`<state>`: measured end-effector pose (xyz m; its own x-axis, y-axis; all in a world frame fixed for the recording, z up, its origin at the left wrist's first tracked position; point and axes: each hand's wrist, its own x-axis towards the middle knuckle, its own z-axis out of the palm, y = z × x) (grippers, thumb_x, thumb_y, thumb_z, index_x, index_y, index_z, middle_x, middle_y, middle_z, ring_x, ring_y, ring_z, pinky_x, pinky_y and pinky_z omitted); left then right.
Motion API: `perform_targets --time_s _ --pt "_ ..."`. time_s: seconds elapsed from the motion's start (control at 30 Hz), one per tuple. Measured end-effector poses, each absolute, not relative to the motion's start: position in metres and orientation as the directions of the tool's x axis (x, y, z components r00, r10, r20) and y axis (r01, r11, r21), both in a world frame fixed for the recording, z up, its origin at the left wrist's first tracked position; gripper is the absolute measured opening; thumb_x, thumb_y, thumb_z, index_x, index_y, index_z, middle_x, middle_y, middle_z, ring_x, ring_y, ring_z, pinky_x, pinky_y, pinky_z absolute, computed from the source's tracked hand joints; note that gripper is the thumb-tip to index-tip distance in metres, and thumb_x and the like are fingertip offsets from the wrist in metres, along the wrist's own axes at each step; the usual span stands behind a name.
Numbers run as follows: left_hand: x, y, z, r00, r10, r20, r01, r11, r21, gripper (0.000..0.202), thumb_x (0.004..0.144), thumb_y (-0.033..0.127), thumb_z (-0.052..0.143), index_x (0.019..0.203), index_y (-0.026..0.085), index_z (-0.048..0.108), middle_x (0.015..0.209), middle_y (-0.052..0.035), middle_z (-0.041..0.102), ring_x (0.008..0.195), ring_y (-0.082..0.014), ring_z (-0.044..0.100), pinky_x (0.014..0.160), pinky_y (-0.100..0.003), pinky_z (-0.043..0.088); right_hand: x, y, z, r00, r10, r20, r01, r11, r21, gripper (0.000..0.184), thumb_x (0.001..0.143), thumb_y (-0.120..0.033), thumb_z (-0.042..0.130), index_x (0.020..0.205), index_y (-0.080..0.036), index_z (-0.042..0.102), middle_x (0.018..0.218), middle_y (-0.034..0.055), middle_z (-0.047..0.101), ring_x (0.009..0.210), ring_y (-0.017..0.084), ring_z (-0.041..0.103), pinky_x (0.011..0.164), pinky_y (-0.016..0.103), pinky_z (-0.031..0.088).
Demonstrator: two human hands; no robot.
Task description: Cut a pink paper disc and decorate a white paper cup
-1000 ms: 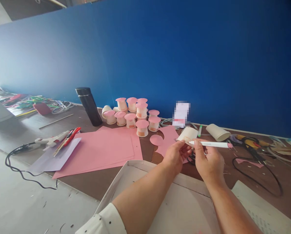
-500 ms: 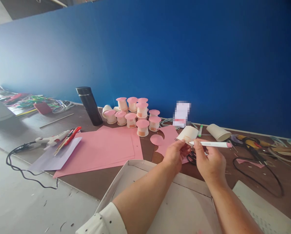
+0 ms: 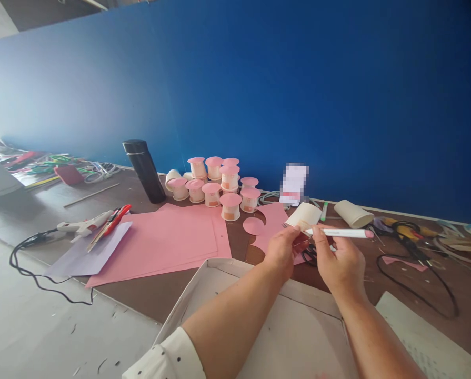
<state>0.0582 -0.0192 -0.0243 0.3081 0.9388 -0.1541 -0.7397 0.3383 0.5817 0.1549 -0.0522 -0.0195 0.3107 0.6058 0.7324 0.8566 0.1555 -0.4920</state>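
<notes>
My left hand is closed around the rim of a white paper cup, which lies tilted in the air over the table's right part. In my right hand is a white marker pen with a pink end, its tip pointing left at the cup. The fingers partly cover the cup's lower side, so what is drawn there is hard to make out. Left of my hands stand several paper cups topped with pink paper discs, with small orange markings on their sides.
Pink paper sheets cover the middle left, with a glue gun and red-handled pliers beside them. A black thermos stands behind. A shallow white box lies under my forearms. Another cup and a black cable are right.
Hardly anything differs. Both hands keep the cup and the marker pen in nearly the same place, with only a slight shift of the view.
</notes>
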Motion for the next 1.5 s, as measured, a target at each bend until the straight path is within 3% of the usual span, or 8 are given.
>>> perform_targets --time_s 0.4,0.67,0.8,0.93,1.5 --pt "0.0582 -0.0184 -0.0263 0.296 0.944 -0.144 -0.728 0.321 0.606 0.023 0.067 0.028 0.074 0.080 0.010 0.069 0.081 -0.0079 0.066 0.076 -0.0145 0.060 0.080 -0.030 0.046 0.1551 -0.0533 -0.0177 0.312 0.599 0.737 0.845 0.180 -0.504 0.037 0.090 -0.045 0.049 0.097 -0.017 0.072 0.088 0.0107 0.073 0.077 0.022 0.067 0.067 0.029 0.046" --pt "0.0580 -0.0185 -0.0263 0.301 0.943 -0.143 -0.726 0.324 0.607 0.022 0.068 0.028 0.074 0.081 0.010 0.069 0.081 -0.0079 0.065 0.076 -0.0142 0.060 0.080 -0.030 0.046 0.1543 -0.0549 -0.0152 0.318 0.606 0.729 0.838 0.180 -0.515 0.039 0.089 -0.047 0.049 0.097 -0.017 0.073 0.086 0.0105 0.073 0.075 0.022 0.067 0.065 0.029 0.046" --pt "0.0582 -0.0183 -0.0263 0.306 0.941 -0.144 -0.720 0.327 0.612 0.023 0.066 0.029 0.075 0.077 0.011 0.068 0.079 -0.0078 0.065 0.076 -0.0153 0.061 0.082 -0.031 0.046 0.1545 -0.0542 -0.0162 0.323 0.619 0.716 0.854 0.135 -0.502 0.045 0.087 -0.053 0.049 0.090 -0.016 0.075 0.075 0.0104 0.072 0.069 0.024 0.066 0.061 0.031 0.045" --pt "0.0584 -0.0185 -0.0267 0.303 0.941 -0.152 -0.719 0.330 0.611 0.023 0.066 0.029 0.075 0.079 0.011 0.068 0.078 -0.0071 0.064 0.075 -0.0147 0.060 0.083 -0.032 0.046 0.1536 -0.0542 -0.0162 0.313 0.615 0.724 0.845 0.168 -0.508 0.042 0.089 -0.050 0.049 0.099 -0.018 0.074 0.087 0.0102 0.074 0.077 0.024 0.067 0.066 0.030 0.046" --pt "0.0585 -0.0188 -0.0285 0.322 0.933 -0.162 -0.683 0.347 0.643 0.026 0.066 0.032 0.075 0.081 0.011 0.069 0.081 -0.0083 0.064 0.080 -0.0167 0.060 0.085 -0.033 0.046 0.1537 -0.0536 -0.0168 0.312 0.624 0.716 0.842 0.168 -0.513 0.043 0.088 -0.051 0.050 0.097 -0.017 0.074 0.089 0.0116 0.074 0.080 0.025 0.068 0.069 0.033 0.048"
